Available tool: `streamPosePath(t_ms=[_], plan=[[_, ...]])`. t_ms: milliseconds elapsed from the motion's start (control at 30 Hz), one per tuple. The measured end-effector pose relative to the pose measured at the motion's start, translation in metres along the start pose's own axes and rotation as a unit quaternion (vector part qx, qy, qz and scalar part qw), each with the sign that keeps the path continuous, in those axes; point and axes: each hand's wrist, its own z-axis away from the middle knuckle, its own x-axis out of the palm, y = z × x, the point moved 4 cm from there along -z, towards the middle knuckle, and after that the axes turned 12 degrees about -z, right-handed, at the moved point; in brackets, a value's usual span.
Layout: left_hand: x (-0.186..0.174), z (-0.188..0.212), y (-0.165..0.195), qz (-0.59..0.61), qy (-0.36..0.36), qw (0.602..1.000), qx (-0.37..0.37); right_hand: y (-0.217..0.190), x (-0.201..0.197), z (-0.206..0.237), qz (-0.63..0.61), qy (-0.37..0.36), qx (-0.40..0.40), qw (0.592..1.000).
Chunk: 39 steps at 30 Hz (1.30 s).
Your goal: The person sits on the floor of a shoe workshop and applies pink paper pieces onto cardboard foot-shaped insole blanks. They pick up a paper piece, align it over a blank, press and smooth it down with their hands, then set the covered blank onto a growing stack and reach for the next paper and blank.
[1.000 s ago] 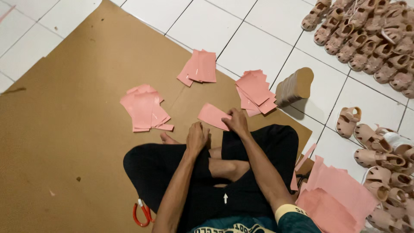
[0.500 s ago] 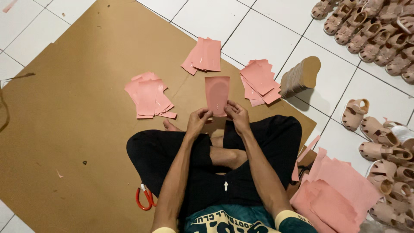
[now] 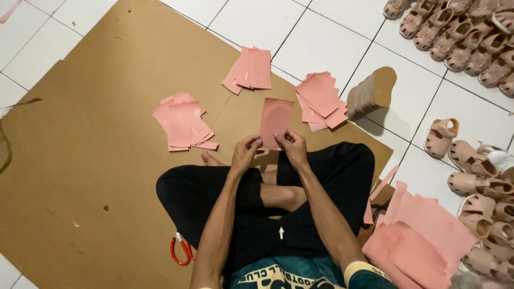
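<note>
I sit cross-legged on a brown cardboard sheet (image 3: 96,160). My left hand (image 3: 245,152) and my right hand (image 3: 292,149) both pinch the bottom edge of one pink rectangular sheet (image 3: 276,120), held upright above my knees. Three piles of similar pink sheets lie on the cardboard: one to the left (image 3: 182,122), one at the back (image 3: 249,69), one to the right (image 3: 320,100).
Red-handled scissors (image 3: 181,250) lie by my left thigh. A stack of tan insoles (image 3: 370,93) stands on the white tile floor. Larger pink sheets (image 3: 423,235) are heaped at my right. Several pink sandals (image 3: 471,160) crowd the right edge and the top right corner (image 3: 455,32).
The pink sheet has been lifted from lying flat near my knees to standing upright between both hands. The view has drifted a little.
</note>
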Motion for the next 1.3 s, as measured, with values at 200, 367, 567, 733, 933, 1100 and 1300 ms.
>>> streamPosePath(t_ms=[200, 367, 567, 733, 933, 1100, 1300], plan=[[-0.006, -0.003, 0.003, 0.089, 0.031, 0.995, -0.030, -0.064, 0.007, -0.054, -0.004, 0.057, -0.128, 0.990], [-0.003, -0.016, -0.006, 0.113, 0.017, 0.992, -0.051, -0.061, 0.048, -0.144, 0.209, 0.096, -0.047, 0.972], [-0.018, -0.018, -0.014, -0.028, 0.076, 0.995, -0.060, -0.028, 0.023, -0.123, 0.332, 0.104, -0.047, 0.937], [-0.022, -0.019, -0.003, -0.129, 0.113, 0.984, -0.040, -0.117, -0.076, -0.098, 0.441, 0.194, -0.268, 0.834], [-0.022, -0.019, 0.012, -0.353, 0.073, 0.932, 0.038, -0.189, -0.186, -0.102, 0.678, 0.267, -0.200, 0.655], [-0.097, -0.012, 0.022, -0.533, 0.121, 0.837, -0.034, -0.178, -0.198, -0.111, 0.656, 0.218, -0.148, 0.707], [-0.181, -0.022, 0.049, -0.680, 0.191, 0.680, -0.197, -0.186, -0.203, -0.116, 0.660, 0.171, -0.070, 0.728]])
